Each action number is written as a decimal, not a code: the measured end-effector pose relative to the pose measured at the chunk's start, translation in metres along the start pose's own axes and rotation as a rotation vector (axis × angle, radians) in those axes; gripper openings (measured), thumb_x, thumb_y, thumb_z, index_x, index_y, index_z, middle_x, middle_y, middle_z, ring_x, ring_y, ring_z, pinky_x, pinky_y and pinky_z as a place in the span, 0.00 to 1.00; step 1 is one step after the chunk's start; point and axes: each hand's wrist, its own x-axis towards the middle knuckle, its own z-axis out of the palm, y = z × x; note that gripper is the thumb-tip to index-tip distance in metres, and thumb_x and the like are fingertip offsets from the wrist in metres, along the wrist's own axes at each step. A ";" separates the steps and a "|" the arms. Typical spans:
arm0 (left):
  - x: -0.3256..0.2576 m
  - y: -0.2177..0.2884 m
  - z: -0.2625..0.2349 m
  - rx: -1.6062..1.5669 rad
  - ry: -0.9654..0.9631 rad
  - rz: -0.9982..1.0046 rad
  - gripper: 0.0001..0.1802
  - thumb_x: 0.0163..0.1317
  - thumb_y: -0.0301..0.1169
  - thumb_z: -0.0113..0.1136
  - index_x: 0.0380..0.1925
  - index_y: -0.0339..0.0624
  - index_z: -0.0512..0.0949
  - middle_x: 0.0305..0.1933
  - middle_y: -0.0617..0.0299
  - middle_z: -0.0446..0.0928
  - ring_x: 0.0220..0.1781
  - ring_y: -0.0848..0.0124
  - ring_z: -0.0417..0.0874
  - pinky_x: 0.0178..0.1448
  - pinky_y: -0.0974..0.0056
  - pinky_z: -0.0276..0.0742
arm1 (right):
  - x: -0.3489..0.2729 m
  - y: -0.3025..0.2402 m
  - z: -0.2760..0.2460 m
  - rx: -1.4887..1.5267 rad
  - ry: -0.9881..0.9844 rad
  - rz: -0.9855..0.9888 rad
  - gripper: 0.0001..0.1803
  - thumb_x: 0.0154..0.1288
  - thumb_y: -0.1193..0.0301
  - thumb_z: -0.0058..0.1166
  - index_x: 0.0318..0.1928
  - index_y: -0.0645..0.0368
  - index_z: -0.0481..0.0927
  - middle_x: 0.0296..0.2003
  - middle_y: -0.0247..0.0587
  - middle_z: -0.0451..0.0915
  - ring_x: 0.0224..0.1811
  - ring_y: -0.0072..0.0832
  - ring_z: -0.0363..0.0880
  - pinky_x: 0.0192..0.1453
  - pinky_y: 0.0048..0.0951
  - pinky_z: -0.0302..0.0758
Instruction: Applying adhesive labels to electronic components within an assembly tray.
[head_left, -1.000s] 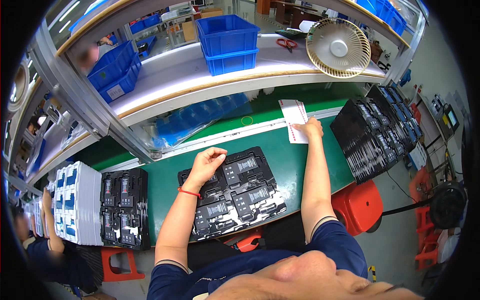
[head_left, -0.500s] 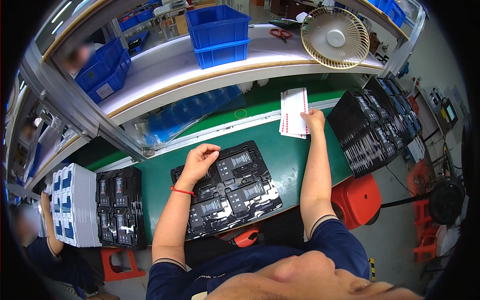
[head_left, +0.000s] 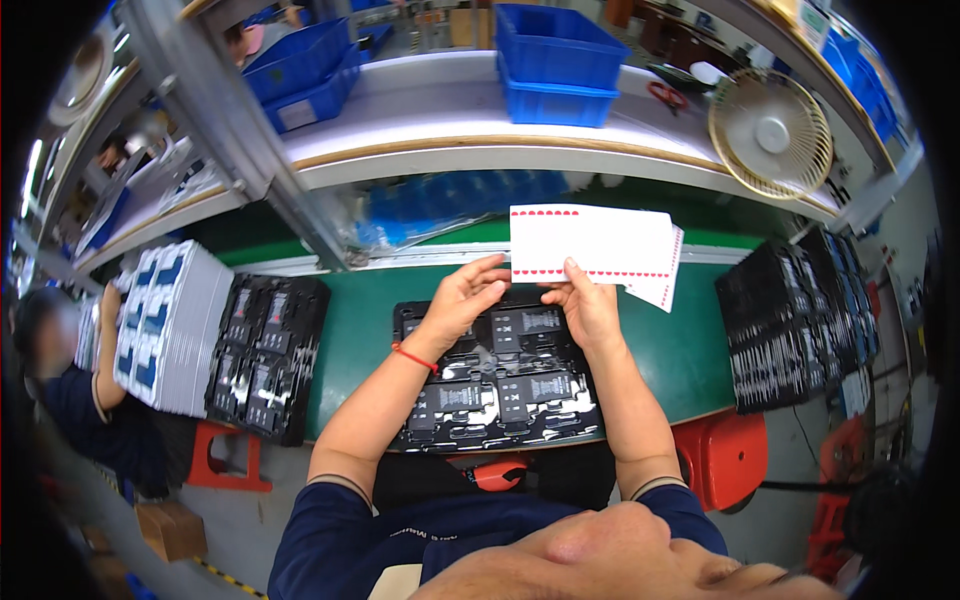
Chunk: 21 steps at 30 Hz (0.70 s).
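My right hand (head_left: 588, 312) grips a small stack of white sheets (head_left: 590, 240) with rows of red dots along their edges, thumb on top and fingers behind. The sheets are held over the far edge of a black plastic tray (head_left: 485, 437). At the sheets' left edge is my left hand (head_left: 462, 305), its thumb and fingers bent but apart, with nothing visible between them. Whether its fingertips touch the paper I cannot tell. Flat black batteries (head_left: 540, 393) with printed faces lie in the tray's compartments, and my hands partly cover the far row.
Stacked black trays stand at left (head_left: 262, 355) and right (head_left: 785, 325), with a pile of white trays (head_left: 175, 330) further left. Blue bins (head_left: 560, 70) and a fan (head_left: 770, 134) occupy the shelf above the green table (head_left: 665, 345). A co-worker (head_left: 75, 390) sits at far left.
My right hand has brought the white sheets leftward from the table's far right, and they now lie crosswise. My left hand has opened from a pinch near the sheets. The view has shifted left.
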 end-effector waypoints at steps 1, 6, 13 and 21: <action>0.001 -0.002 -0.001 -0.017 0.029 -0.035 0.25 0.69 0.29 0.61 0.63 0.32 0.70 0.57 0.53 0.79 0.54 0.73 0.80 0.58 0.67 0.76 | -0.005 0.005 0.005 -0.035 -0.023 0.061 0.16 0.72 0.72 0.53 0.55 0.66 0.73 0.43 0.47 0.82 0.38 0.31 0.85 0.33 0.28 0.85; 0.002 -0.009 -0.002 -0.070 0.142 0.057 0.16 0.71 0.27 0.58 0.55 0.32 0.76 0.49 0.57 0.83 0.48 0.74 0.83 0.54 0.68 0.78 | -0.015 0.018 0.015 -0.309 -0.144 0.208 0.17 0.74 0.66 0.52 0.56 0.64 0.71 0.44 0.44 0.81 0.40 0.29 0.83 0.35 0.29 0.83; 0.002 -0.002 0.000 -0.060 0.266 0.112 0.14 0.71 0.23 0.54 0.54 0.31 0.76 0.49 0.58 0.83 0.47 0.74 0.83 0.55 0.68 0.79 | 0.015 -0.008 -0.033 -0.456 0.584 -0.594 0.17 0.74 0.66 0.54 0.56 0.59 0.68 0.49 0.38 0.75 0.47 0.23 0.74 0.54 0.29 0.72; -0.004 -0.010 0.002 0.080 -0.039 0.005 0.15 0.71 0.25 0.55 0.55 0.32 0.76 0.52 0.60 0.82 0.51 0.76 0.81 0.57 0.67 0.77 | -0.018 -0.012 0.021 -1.511 0.016 -1.052 0.26 0.48 0.63 0.73 0.47 0.55 0.79 0.48 0.40 0.77 0.56 0.40 0.72 0.64 0.43 0.55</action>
